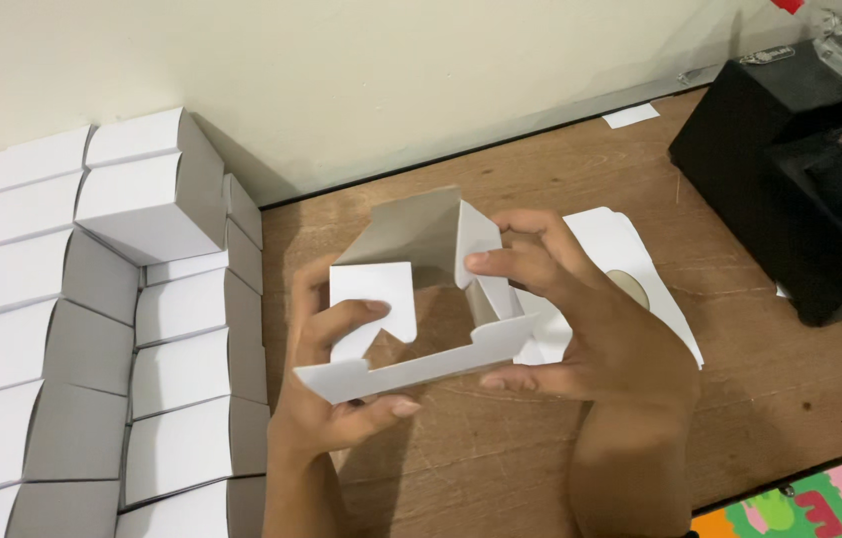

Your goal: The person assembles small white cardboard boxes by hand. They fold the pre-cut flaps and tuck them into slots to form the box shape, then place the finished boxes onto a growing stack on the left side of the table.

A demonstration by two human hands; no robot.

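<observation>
- Stacked white folded cardboard boxes (92, 329) with grey sides fill the left, against the cream wall (391, 80).
- Left hand (336, 399) pinches the front flap of a half-folded white card carton (421, 299), held above the brown wooden board (501, 438).
- Right hand (580, 319) grips the carton's right side, thumb pressing a flap inward.
- Flat white die-cut card blanks (630, 269) lie beneath the right hand.
- Black boxy case (800, 179) at far right.

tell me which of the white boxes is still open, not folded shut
The box held between the left hand and right hand: its flaps stand open and its grey inside shows. The stacked boxes at left are all closed.
</observation>
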